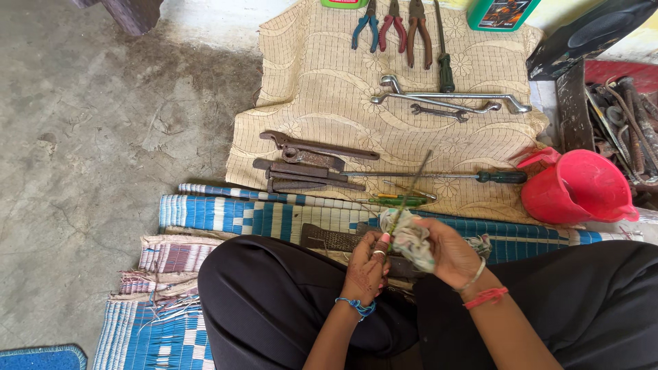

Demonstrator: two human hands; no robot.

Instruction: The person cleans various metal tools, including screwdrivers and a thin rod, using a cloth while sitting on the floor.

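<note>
Hands at the near edge of the blue-and-white woven floor mat (226, 218), above the person's crossed legs in black cloth: left hand (367, 267), with a ring and a blue thread wristband, closed on the lower end of a thin dark metal rod (413, 188); right hand (449, 255), with a red thread band and a bangle, clamped around a crumpled pale patterned rag (410, 236) that wraps the rod just above the left fingers. Rod tilted, its free tip pointing up and away over the beige patterned cloth (322, 89); its lower end is hidden inside rag and fingers, so its handle, if any, cannot be made out. Dark flat rasp-like piece (329, 238) lies on the mat under the hands, partly covered by them. On the cloth, near edge: long green-handled screwdriver (439, 176), small green-handled screwdriver (392, 201), rusty pipe wrench and stacked rusty flat tools (308, 164) toward the left edge. Middle of the cloth: bright steel spanners (452, 103) lying crossed. Far edge: three pliers with blue, red and brown grips (392, 27), cut off by the frame, beside a dark-handled screwdriver (444, 55). Green container (500, 14) at the far right corner, top cut off. Red plastic jug (579, 188) off the cloth's right edge, beside a box of rusty metal parts (627, 123), contents hard to tell apart.
</note>
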